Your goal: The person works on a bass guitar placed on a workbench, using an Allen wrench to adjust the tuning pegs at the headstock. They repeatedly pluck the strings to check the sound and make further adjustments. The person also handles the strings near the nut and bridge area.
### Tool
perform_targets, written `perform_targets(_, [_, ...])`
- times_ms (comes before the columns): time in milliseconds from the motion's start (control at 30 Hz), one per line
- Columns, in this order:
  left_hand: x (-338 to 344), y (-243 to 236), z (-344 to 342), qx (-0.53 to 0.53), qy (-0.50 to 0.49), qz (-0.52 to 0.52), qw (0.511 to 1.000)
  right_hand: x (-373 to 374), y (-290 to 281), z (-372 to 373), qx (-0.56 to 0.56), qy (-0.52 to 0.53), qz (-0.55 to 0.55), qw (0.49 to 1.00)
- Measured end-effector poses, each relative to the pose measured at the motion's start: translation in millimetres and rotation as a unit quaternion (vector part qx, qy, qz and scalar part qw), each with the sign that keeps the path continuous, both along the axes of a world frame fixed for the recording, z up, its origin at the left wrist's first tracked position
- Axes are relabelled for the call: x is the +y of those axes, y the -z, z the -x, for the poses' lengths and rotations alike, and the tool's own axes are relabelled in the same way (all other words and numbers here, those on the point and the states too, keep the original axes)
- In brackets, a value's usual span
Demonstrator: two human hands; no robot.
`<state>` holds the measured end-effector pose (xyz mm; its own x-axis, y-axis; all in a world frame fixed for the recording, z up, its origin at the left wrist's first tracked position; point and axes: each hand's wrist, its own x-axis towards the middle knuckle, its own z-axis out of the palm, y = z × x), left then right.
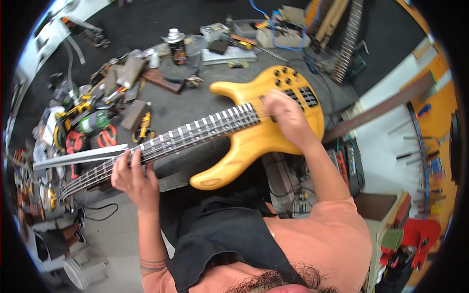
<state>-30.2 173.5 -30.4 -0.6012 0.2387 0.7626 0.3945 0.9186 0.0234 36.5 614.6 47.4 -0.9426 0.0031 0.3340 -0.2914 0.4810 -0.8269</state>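
Note:
A yellow wooden electric bass guitar (251, 139) lies across the front of me, its body to the right and its neck slanting down to the left. My left hand (134, 178) wraps round the dark fretted neck, fingers over the strings. Above the body, near the black pickups, my right hand (286, 112) is curled at the strings. Its fingertips are partly hidden and slightly smeared, so whether it pinches anything cannot be seen. Small black knobs (277, 83) sit on the body beyond that hand.
Behind the bass, the dark workbench (215, 93) carries a spray can (177, 51), pliers (188, 79), red-handled scissors (107, 136) and a long metal straightedge (80, 157). A loose fretted neck (349, 41) leans at the back right. Tools hang on an orange wall panel (442, 141). A white stool (80, 271) stands lower left.

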Motion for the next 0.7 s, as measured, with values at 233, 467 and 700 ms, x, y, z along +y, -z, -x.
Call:
perform_targets(233, [2,-9,-5,-0.022,0.016,-0.035,0.999,-16,13,5,0.129,0.123,-0.213,0.961])
perform_targets(467, [-3,-7,-4,-0.009,0.010,0.009,1.000,-28,15,15,0.212,0.167,-0.336,0.903])
perform_targets(700, [1,-14,-9,-0.038,0.013,-0.011,0.999,-10,28,32,0.120,0.130,-0.390,0.904])
